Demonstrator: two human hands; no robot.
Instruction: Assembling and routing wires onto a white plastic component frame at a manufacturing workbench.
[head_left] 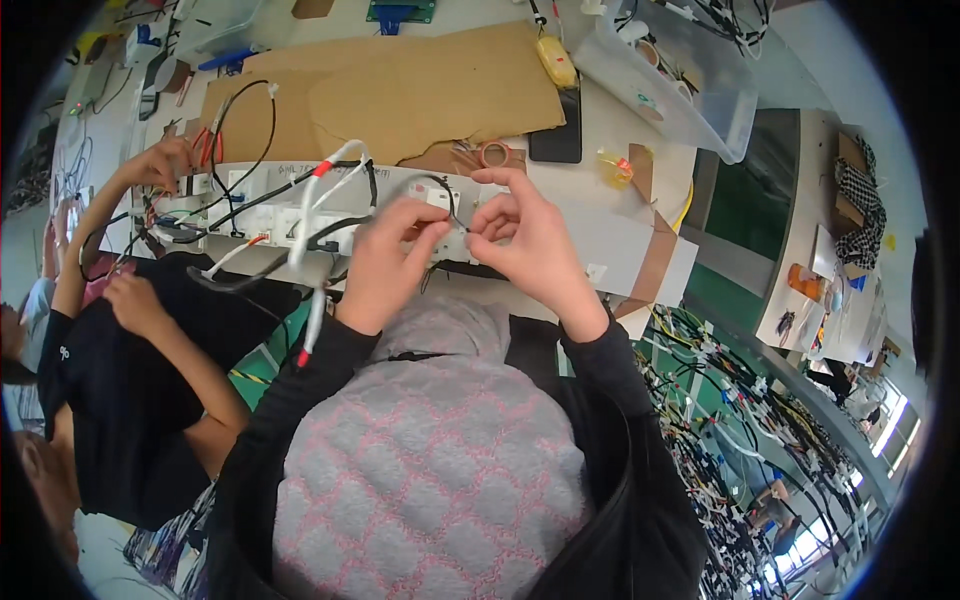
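Observation:
A thin black cable [453, 203] arches up between my two hands, over a long white board. My right hand [535, 240] pinches the cable's end between thumb and forefinger, its other fingers curled loosely. Close beside it, my left hand [392, 255] is closed in a pinch on the same cable, and its back is slightly blurred. White connector blocks [290, 228] stand on the white board [625, 245] below and left of my hands. A white cable with red bands [300, 235] loops up just left of my left hand.
At my left a co-worker's hands [160, 165] handle wires. Behind the board lie brown cardboard [430, 90], a black flat slab [556, 130], a tape roll [495, 153] and a yellow device [556, 62]. A clear bin [735, 140] stands far right; bundled cables [740, 400] hang at right.

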